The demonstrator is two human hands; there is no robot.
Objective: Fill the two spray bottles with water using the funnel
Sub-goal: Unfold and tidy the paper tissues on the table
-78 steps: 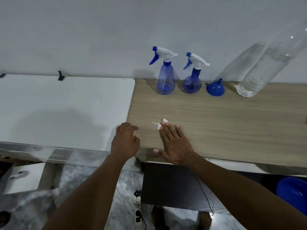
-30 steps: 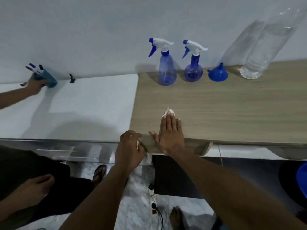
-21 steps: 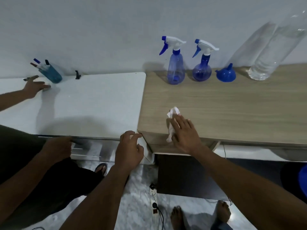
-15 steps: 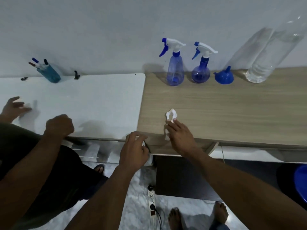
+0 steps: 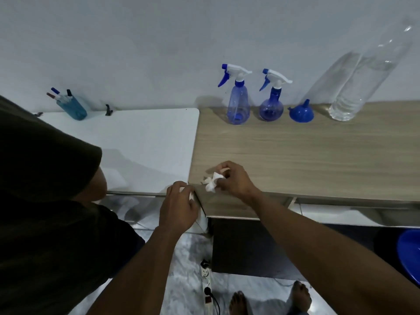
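Observation:
Two blue spray bottles with white trigger heads stand by the wall on the wooden table (image 5: pixel 318 155): a tall slim one (image 5: pixel 238 105) and a round one (image 5: pixel 271 105). A blue funnel (image 5: pixel 301 112) lies mouth down to their right. A large clear water bottle (image 5: pixel 361 80) stands further right. My right hand (image 5: pixel 234 179) pinches a crumpled white tissue (image 5: pixel 212 181) at the table's near left corner. My left hand (image 5: pixel 179 205) is curled at the table edge, a bit of white showing under its fingers.
A white table (image 5: pixel 136 142) adjoins on the left, with a blue pen holder (image 5: pixel 72 105) at its back. Another person in dark clothing (image 5: pixel 45 201) fills the left foreground. A power strip (image 5: pixel 206 283) lies on the floor; a blue basin (image 5: pixel 409 253) sits at lower right.
My right hand has gone from flat on the table to pinching and lifting the tissue. The other person has leaned in close at left, with their hands out of sight.

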